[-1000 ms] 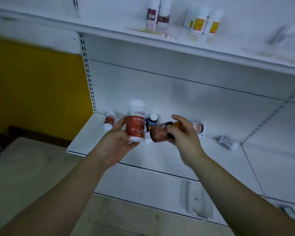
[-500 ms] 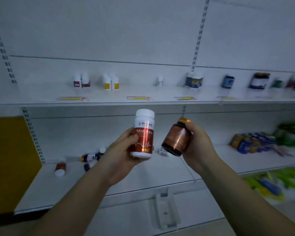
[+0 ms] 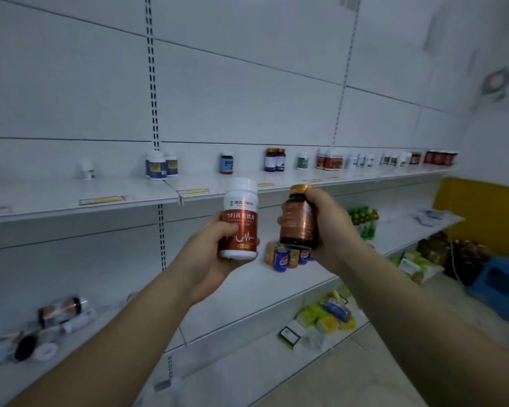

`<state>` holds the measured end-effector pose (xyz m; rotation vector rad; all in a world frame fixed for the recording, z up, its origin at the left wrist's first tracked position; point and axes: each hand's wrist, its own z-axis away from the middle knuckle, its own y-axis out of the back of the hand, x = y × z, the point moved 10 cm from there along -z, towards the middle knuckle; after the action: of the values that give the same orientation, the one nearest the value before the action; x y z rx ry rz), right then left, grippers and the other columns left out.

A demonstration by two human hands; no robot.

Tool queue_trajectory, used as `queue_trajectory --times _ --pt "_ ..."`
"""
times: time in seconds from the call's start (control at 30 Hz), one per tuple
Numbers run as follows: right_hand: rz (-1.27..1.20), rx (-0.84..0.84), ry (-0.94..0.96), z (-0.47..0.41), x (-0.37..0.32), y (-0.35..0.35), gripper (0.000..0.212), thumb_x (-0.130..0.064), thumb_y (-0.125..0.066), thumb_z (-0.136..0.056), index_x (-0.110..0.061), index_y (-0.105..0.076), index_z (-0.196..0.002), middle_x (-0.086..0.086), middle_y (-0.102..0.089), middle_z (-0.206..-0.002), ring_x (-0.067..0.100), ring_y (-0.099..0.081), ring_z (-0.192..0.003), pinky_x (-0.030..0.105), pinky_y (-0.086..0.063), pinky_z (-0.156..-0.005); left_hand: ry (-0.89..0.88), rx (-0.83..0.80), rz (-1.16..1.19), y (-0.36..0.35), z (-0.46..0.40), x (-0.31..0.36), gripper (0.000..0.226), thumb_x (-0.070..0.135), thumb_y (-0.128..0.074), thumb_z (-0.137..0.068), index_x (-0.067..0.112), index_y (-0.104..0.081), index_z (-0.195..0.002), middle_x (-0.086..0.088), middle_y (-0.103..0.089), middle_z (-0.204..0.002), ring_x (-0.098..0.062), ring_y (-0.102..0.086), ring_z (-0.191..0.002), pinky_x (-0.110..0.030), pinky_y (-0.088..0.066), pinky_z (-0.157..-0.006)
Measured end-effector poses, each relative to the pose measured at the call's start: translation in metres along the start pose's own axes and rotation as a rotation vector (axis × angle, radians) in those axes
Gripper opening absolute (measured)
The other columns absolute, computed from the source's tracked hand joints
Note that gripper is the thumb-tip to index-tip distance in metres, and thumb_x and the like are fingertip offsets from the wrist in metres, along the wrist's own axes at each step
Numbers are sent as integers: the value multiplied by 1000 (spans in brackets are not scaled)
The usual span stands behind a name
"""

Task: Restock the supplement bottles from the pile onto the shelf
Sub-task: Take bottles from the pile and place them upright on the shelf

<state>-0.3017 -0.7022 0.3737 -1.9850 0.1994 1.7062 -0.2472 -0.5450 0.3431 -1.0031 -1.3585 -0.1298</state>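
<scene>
So the big thing here is the white shelving wall, and the upper shelf point(image 3: 71, 198) is where the stock goes. It carries standing supplement bottles in little same-label groups along its back edge: a blue-labelled cluster point(image 3: 160, 167) near the middle upright, a single blue one point(image 3: 226, 163), a dark pair point(image 3: 275, 160), then red ones point(image 3: 329, 159) and more running toward the right end, too blurry to read. My guess is the grouping means each bottle has to find its matching brand, with yellow price tags point(image 3: 193, 191) on the front edge marking the slots.

The shelf below that has soda cans point(image 3: 285, 256) and green bottles point(image 3: 363, 221), so not supplements. Down at the lower left, the pile point(image 3: 39, 333) lies on the bottom shelf, bottles tipped on their sides and jumbled, still plenty left to move.

Now the small stuff. The left hand point(image 3: 209, 259) wraps fingers and thumb around a white bottle with a red label point(image 3: 240, 218), held upright, label facing the camera, probably so it can be read and matched. The right hand point(image 3: 332, 227) grips a dark amber bottle with a gold cap point(image 3: 299, 218), also upright. Both are held out in front of the upper shelf's front edge, not yet set down. Can't see what's inside either bottle; both are capped.
</scene>
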Motion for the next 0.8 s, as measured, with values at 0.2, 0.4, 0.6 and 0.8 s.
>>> queue_trajectory --times 0.2,0.4,0.6,0.8 --pt "5 16 24 -47 -22 67 32 -36 -59 -88 -15 -57 -112 14 -67 -101 24 -69 -75 38 -57 -59 33 -36 18 -52 -61 -32 49 8 -49 -78 11 -49 -127 -20 -61 -108 -30 -66 -83 -43 -55 -76" --pt "56 58 33 -130 -16 122 29 -39 -61 -86 -21 -59 -108 17 -66 -106 31 -68 -91 44 -58 -68 80 -70 35 -70 -152 -66 52 22 -53 -72 11 -52 -123 -18 -64 -103 -28 -66 -82 -42 -51 -79" --pt "133 149 81 -234 -34 190 11 -38 -61 -88 -37 -62 -99 14 -65 -106 34 -66 -96 53 -55 -79 32 -123 -70 -93 -282 -90 40 10 -55 -81 21 -53 -119 -13 -66 -103 -25 -66 -86 -40 -55 -75" --pt "242 306 102 -308 -68 282 23 -41 -63 -86 -25 -60 -102 14 -65 -104 32 -66 -92 53 -57 -76 76 -193 -30 -152 -401 -124 43 13 -58 -78 25 -51 -119 -11 -63 -107 -27 -63 -94 -40 -56 -74"
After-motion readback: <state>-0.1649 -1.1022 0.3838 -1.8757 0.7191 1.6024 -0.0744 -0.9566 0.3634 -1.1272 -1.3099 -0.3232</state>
